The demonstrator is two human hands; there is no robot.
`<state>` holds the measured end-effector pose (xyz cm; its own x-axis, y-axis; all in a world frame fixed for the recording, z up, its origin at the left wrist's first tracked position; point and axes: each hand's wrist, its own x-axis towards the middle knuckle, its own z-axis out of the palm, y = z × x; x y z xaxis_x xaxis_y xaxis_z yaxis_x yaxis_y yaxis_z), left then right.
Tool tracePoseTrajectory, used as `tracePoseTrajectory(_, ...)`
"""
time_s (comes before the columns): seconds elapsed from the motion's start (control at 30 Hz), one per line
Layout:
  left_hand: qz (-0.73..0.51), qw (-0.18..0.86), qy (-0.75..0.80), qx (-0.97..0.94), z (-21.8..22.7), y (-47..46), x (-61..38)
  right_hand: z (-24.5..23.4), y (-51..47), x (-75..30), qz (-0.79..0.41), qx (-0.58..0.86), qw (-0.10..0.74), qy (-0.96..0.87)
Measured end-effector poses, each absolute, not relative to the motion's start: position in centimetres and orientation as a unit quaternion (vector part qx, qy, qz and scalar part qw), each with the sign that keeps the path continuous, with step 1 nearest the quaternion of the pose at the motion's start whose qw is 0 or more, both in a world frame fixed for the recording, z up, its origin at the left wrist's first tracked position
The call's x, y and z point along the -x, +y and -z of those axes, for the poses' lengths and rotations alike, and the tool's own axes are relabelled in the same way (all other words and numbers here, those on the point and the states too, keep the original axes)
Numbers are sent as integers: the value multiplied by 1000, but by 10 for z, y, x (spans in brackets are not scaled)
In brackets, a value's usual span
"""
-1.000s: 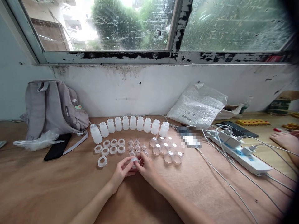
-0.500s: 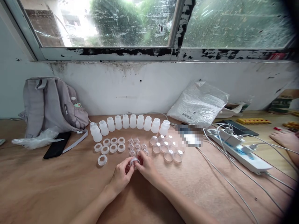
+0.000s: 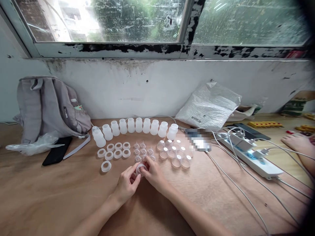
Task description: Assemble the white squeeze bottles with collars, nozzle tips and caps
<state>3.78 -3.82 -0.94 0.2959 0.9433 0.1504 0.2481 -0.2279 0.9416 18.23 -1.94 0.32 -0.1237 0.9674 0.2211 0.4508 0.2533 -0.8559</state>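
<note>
Between my two hands is a white bottle collar ring (image 3: 141,168), tilted so that its opening faces me. My left hand (image 3: 127,184) pinches its left side with thumb and fingers. My right hand (image 3: 153,173) grips the right side, its thumb pressed at the ring's opening. Whether a nipple sits inside the ring I cannot make out. Just beyond my fingers stand several clear bottle nipples (image 3: 143,151), some partly hidden by my right hand. More white collar rings (image 3: 118,153) lie to the left, one (image 3: 106,166) nearer to me. Clear domed caps (image 3: 176,161) lie to the right.
Frosted baby bottles (image 3: 138,125) form a curved row at the back, the leftmost (image 3: 99,137) topped. A backpack (image 3: 49,108) and black phone (image 3: 57,151) lie left. Right are a plastic mailer (image 3: 209,105), a power strip (image 3: 251,159) with cables and another person's hand (image 3: 297,144).
The collar ring in my hands has tipped so its opening shows more toward me. Both hands keep their hold. The whole view has shifted slightly.
</note>
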Motion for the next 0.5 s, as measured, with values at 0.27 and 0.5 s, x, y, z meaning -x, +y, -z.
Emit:
tracePoseTrajectory(0.27, -396, 473, 430, -659, 4, -41, -41, 0, -18, -182, -317, 527, 416, -670)
tracePoseTrajectory(0.5, -409, 486, 433, -639, 7, -41, -41, 1, -18, -181, -323, 531, 414, -665)
